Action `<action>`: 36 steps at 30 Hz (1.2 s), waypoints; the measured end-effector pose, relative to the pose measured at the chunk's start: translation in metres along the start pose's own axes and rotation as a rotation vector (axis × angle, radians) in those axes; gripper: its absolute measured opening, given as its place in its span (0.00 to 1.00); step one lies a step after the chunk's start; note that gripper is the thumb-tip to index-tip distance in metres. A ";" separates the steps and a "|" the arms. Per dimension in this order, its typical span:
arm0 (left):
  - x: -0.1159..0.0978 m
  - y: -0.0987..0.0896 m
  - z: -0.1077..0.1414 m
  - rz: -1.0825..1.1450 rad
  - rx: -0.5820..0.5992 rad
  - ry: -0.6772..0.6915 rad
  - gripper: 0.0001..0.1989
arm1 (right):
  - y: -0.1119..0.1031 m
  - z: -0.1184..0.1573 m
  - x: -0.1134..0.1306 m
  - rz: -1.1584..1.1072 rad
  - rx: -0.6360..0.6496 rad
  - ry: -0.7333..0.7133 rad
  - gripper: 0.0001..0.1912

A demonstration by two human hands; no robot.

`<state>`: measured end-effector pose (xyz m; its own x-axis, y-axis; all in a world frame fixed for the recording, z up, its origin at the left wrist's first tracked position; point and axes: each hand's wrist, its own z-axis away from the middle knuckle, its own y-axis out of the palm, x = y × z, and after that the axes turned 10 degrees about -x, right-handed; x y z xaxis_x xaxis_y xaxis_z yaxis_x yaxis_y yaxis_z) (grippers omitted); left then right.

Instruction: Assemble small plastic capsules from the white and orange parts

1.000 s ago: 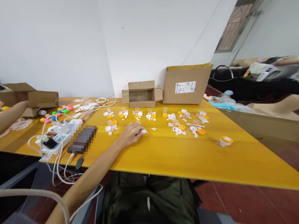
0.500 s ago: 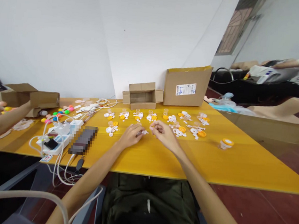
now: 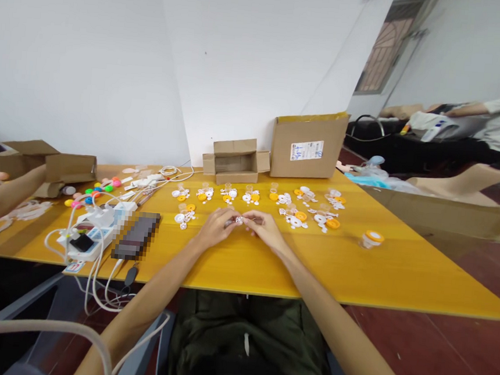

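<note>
My left hand [image 3: 217, 227] is closed, fingertips pinching a small white plastic piece with holes [image 3: 239, 220] just above the table. My right hand [image 3: 264, 231], its fingers curled, meets it from the other side and grips the same piece at its edge. Whatever else sits between the fingers is too small to make out. Beyond the hands lie groups of small white and orange discs, such as the orange ring [image 3: 300, 216] and the white disc [image 3: 296, 222]. A clear cup [image 3: 274, 188] stands among them.
An orange-lidded clear jar [image 3: 372, 239] stands at the right. Behind are a small open carton [image 3: 235, 166] and a large box [image 3: 308, 146]. A power strip [image 3: 101, 233] with cables and a phone [image 3: 138, 236] lie left. Another person's arm [image 3: 8, 201] reaches in near coloured balls.
My right hand has come left and down to my left hand, and its fingertips now meet the small white piece. The view has shifted slightly.
</note>
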<state>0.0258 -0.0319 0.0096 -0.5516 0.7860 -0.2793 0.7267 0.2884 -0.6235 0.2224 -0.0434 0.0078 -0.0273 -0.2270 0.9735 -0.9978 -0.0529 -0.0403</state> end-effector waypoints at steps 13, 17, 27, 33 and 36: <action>0.002 -0.002 0.000 -0.025 0.047 0.030 0.08 | 0.001 0.001 0.001 -0.066 0.021 0.067 0.17; 0.003 -0.002 0.000 -0.019 0.065 0.021 0.09 | 0.001 0.000 -0.001 -0.070 0.021 0.067 0.17; 0.003 -0.002 0.000 -0.024 0.075 0.041 0.08 | 0.001 -0.001 -0.004 -0.109 0.024 0.091 0.16; 0.002 -0.003 0.000 -0.035 0.083 0.055 0.09 | 0.002 -0.002 -0.005 -0.133 0.031 0.096 0.16; 0.003 -0.003 -0.001 -0.036 0.073 0.078 0.09 | 0.002 -0.002 -0.006 -0.150 0.036 0.090 0.17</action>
<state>0.0222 -0.0303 0.0111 -0.5408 0.8170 -0.2000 0.6741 0.2787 -0.6841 0.2209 -0.0400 0.0023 0.1144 -0.1258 0.9854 -0.9884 -0.1145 0.1002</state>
